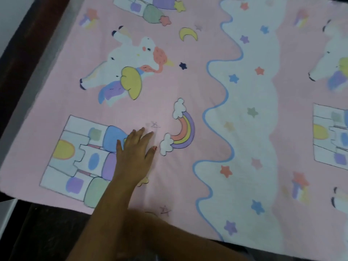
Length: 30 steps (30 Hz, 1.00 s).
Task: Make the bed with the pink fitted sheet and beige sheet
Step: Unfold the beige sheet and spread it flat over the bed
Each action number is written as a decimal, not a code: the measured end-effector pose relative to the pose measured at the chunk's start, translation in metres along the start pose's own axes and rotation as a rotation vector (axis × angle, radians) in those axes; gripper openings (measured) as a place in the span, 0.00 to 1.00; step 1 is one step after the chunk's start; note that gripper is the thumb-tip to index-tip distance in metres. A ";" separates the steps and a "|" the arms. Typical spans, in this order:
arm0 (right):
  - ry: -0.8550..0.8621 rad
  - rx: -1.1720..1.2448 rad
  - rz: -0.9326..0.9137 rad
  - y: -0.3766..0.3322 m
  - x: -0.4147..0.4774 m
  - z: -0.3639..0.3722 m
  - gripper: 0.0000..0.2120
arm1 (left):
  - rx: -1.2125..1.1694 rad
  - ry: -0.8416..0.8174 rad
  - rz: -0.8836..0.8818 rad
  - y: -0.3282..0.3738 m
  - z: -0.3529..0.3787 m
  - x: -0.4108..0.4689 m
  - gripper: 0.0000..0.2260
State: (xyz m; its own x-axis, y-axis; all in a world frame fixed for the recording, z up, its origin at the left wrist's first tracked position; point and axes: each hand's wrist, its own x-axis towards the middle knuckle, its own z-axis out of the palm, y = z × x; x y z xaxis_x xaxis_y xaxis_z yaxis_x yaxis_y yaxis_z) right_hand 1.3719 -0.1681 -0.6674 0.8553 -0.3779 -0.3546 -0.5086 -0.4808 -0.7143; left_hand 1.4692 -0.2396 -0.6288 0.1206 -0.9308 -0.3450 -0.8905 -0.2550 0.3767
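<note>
Head view: looks down on one end of the bed.
Pink sheet (188, 87): spread flat over the mattress, reaching its left and near edges; printed with a unicorn (124, 72), a castle (75, 159), a rainbow (180, 132) and a wavy white band (250, 129) of stars.
Left hand (134, 157): lies palm down on the sheet between castle and rainbow, partly covering the castle's right side.
Fingers (140, 134): straight and slightly spread, pressing on the cloth, gripping nothing; the thumb points toward the rainbow.
Right forearm (188, 240): lies across the near edge; its hand does not show.
Bed frame (24, 59): dark, showing along the left and near sides.
</note>
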 end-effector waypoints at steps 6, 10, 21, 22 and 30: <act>0.509 -0.231 -0.027 0.125 -0.097 -0.095 0.18 | -0.027 -0.028 0.113 0.078 0.027 0.022 0.20; 0.712 -0.370 0.484 0.257 -0.161 -0.177 0.27 | 0.012 -0.013 0.185 0.136 0.056 0.044 0.22; 0.760 -0.422 0.889 0.326 -0.188 -0.188 0.30 | 0.269 0.045 0.337 0.190 0.133 0.096 0.27; 0.745 -0.420 0.853 0.319 -0.183 -0.185 0.31 | 0.274 0.054 0.337 0.185 0.134 0.094 0.27; 0.706 -0.498 0.537 0.252 -0.130 -0.128 0.29 | 0.218 0.168 0.109 0.112 0.123 0.040 0.26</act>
State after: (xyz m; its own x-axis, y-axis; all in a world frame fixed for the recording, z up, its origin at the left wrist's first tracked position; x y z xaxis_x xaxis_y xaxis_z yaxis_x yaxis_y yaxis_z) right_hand 1.1199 -0.3411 -0.7240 0.3291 -0.9443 -0.0020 -0.9296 -0.3236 -0.1763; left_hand 1.3204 -0.2728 -0.7062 0.0740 -0.9846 -0.1582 -0.9733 -0.1059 0.2037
